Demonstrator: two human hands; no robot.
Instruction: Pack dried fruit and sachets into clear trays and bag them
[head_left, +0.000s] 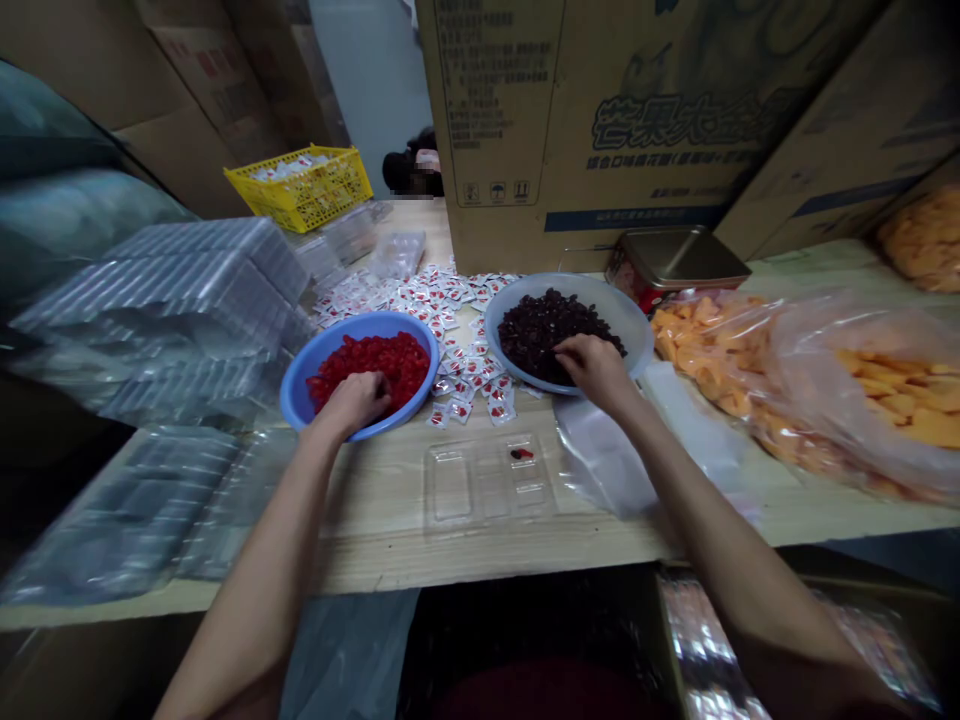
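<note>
My left hand [357, 398] reaches into a blue bowl [300, 385] of red dried fruit [382, 360], fingers curled down into the pieces. My right hand [596, 368] rests in a pale blue bowl [626, 310] of dark dried fruit [536, 325], fingers bent and closed among the pieces. What each hand grips is hidden. Between my arms a clear plastic compartment tray [487, 482] lies on the wooden table [390, 520], with one small red and dark piece [521, 454] in a compartment.
Small red-and-white sachets [450, 300] lie scattered between the bowls. Stacks of clear trays [172, 300] fill the left. Plastic bags of orange dried fruit [862, 390] sit at the right, beside a metal tin [675, 258]. Cardboard boxes [600, 120] and a yellow basket [304, 187] stand behind.
</note>
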